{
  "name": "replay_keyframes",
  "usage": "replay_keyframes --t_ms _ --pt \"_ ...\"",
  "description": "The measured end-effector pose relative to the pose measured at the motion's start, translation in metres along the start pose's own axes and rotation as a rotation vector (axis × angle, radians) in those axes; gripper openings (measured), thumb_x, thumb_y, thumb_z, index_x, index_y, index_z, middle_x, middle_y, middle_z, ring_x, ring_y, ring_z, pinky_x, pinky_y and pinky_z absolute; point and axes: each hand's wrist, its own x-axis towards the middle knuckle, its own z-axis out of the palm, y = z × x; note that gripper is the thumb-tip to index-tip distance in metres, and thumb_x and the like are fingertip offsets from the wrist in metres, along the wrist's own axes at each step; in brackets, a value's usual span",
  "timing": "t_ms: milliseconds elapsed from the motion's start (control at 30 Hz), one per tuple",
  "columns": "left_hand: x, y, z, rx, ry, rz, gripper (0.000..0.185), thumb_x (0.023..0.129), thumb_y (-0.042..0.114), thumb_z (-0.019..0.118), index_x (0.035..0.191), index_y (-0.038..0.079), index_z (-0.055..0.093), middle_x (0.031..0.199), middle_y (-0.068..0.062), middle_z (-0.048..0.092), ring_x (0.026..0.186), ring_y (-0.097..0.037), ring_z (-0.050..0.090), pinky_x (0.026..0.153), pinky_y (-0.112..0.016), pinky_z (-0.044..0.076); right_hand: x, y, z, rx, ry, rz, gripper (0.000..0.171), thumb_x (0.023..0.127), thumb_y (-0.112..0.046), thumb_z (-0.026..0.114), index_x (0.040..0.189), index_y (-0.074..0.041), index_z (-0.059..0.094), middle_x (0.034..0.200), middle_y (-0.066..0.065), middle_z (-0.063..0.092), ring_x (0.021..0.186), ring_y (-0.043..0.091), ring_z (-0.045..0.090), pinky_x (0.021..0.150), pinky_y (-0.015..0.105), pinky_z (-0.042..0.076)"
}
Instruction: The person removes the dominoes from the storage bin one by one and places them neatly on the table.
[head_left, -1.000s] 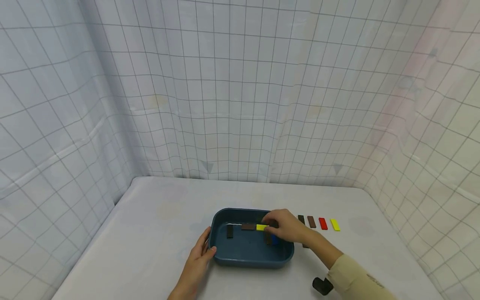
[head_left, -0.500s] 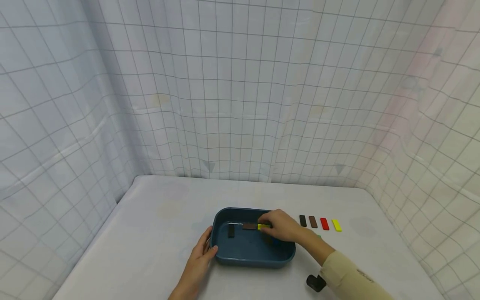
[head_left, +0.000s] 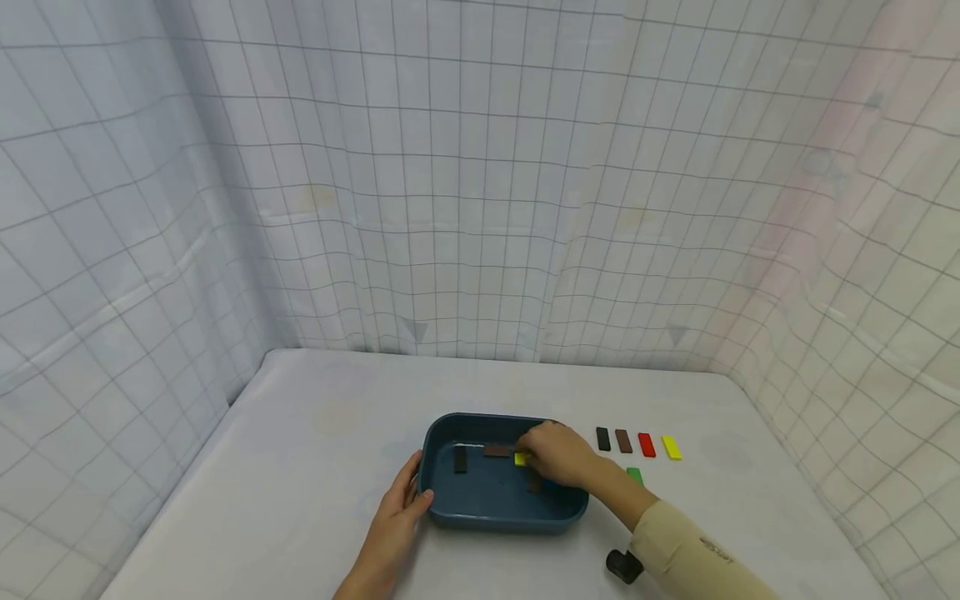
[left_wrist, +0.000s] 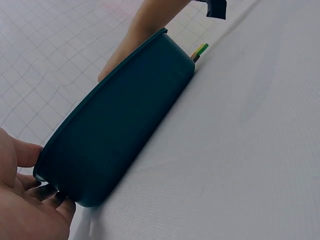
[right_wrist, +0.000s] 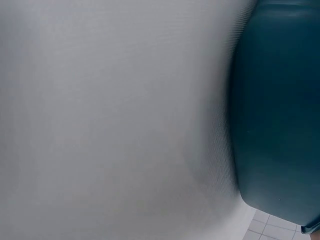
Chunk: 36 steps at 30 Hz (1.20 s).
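A dark blue-green plastic basin [head_left: 495, 527] sits on the white table. My left hand [head_left: 393, 521] holds its left end, the thumb over the rim and the fingers against the outer wall, as the left wrist view also shows. My right hand [head_left: 558, 454] reaches into the basin's right part, its curled fingers at a flat yellow block [head_left: 521, 459] they partly cover. Inside lie a black block [head_left: 460, 459], a brown block [head_left: 496, 451] and a dark brown block [head_left: 535, 483] below the hand. Right fingertips are hidden; the right wrist view shows only the basin's outside and the cloth.
Right of the basin, a black tile [head_left: 603, 439], a brown tile [head_left: 623, 442], a red tile [head_left: 647, 445] and a yellow tile [head_left: 671, 447] lie in a row. A green tile [head_left: 635, 476] shows beside the right wrist. Gridded white curtains [head_left: 480, 208] enclose the table.
My right hand shifts slightly left and its fingers close over the yellow block, which shows less. The blue piece seen earlier is now hidden; the green tile shows more. My left hand stays put.
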Motion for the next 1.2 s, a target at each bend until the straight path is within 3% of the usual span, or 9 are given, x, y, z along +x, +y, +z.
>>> replay_keyframes --t_ms 200,433,600,833,1000,1200 --pt "0.000 0.000 -0.001 0.002 -0.003 0.000 0.065 0.109 0.004 0.049 0.165 0.002 0.016 0.170 -0.023 0.008 0.155 -0.044 0.003 0.122 -0.056 0.014 -0.001 0.001 -0.001 0.015 -0.009 -0.054 0.015 0.094 -0.004 0.075 0.109 -0.004 0.079 0.105 0.003 0.075 0.096 0.015 0.070 0.082 0.029 0.059" --pt "-0.001 0.000 -0.001 0.002 -0.004 -0.005 0.065 0.109 0.004 0.048 0.165 0.002 0.016 0.170 -0.024 0.007 0.154 -0.044 0.004 0.121 -0.056 0.017 -0.002 0.006 0.002 0.063 0.003 -0.081 0.010 0.094 -0.008 0.076 0.103 -0.011 0.079 0.097 -0.004 0.071 0.088 0.007 0.064 0.077 0.026 0.057" --pt "0.000 -0.001 -0.001 -0.006 -0.008 -0.005 0.064 0.109 0.004 0.048 0.165 0.002 0.016 0.170 -0.023 0.008 0.154 -0.044 0.004 0.121 -0.055 0.017 0.000 0.012 0.003 0.197 0.046 -0.036 0.011 0.095 -0.010 0.076 0.106 -0.014 0.076 0.093 -0.010 0.068 0.081 0.001 0.061 0.073 0.024 0.055" --pt "0.001 0.000 -0.002 -0.010 -0.012 -0.002 0.065 0.109 0.005 0.049 0.165 0.002 0.015 0.170 -0.024 0.007 0.154 -0.044 0.002 0.121 -0.056 0.016 0.000 0.013 0.000 0.400 0.198 -0.034 0.011 0.095 -0.005 0.075 0.104 -0.010 0.073 0.090 -0.008 0.067 0.077 0.005 0.063 0.070 0.024 0.057" --pt "0.001 -0.001 -0.001 -0.007 -0.006 -0.009 0.065 0.109 0.005 0.049 0.165 0.001 0.016 0.169 -0.024 0.007 0.154 -0.046 0.002 0.121 -0.057 0.014 -0.007 0.014 -0.007 0.531 0.264 0.050 0.012 0.096 -0.008 0.074 0.108 -0.009 0.074 0.093 -0.005 0.068 0.078 0.009 0.066 0.071 0.027 0.059" --pt "0.000 0.001 0.001 -0.005 -0.002 -0.008 0.064 0.109 0.004 0.048 0.165 0.002 0.016 0.169 -0.025 0.008 0.154 -0.045 0.003 0.121 -0.057 0.017 -0.019 0.020 -0.024 0.603 0.295 0.159 0.011 0.097 -0.011 0.074 0.107 -0.008 0.074 0.095 -0.001 0.070 0.080 0.014 0.069 0.072 0.028 0.060"
